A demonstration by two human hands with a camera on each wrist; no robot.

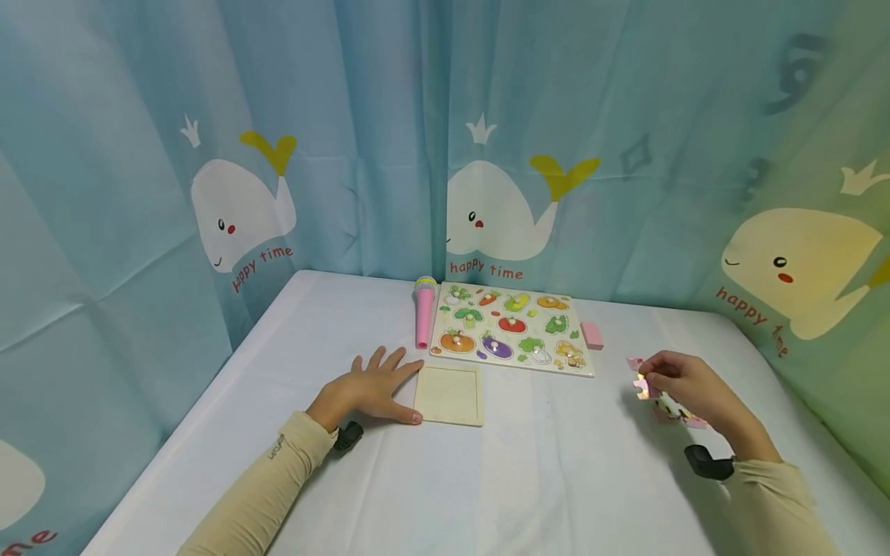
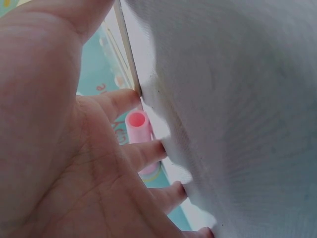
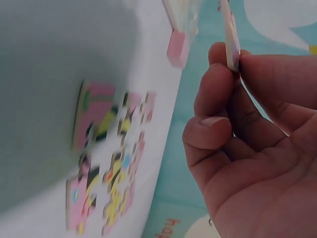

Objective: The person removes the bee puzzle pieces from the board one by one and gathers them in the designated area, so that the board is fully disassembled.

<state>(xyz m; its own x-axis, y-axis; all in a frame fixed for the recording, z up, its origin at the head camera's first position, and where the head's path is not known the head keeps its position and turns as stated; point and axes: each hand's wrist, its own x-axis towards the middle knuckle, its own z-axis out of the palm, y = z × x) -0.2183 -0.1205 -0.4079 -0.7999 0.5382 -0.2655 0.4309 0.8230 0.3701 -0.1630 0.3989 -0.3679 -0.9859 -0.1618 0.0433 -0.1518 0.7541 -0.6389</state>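
Note:
My left hand (image 1: 375,388) lies with fingers spread on the white cloth, thumb and index finger at the left edge of a shallow square wooden puzzle frame (image 1: 448,395). Nothing lies inside the frame. At the right, my right hand (image 1: 691,390) pinches a jigsaw piece (image 3: 231,37) between thumb and fingers, raised above the table. Below it, partly hidden by the hand in the head view, are several loose jigsaw pieces (image 3: 99,111), pink with yellow and black print. In the left wrist view, the fingertips (image 2: 130,97) of the index finger meet the frame's edge.
Behind the frame lies a vegetable peg puzzle board (image 1: 512,328). A pink toy microphone (image 1: 424,313) lies along its left side, and a pink block (image 1: 592,336) sits at its right. Blue curtains (image 1: 375,139) printed with whales surround the table.

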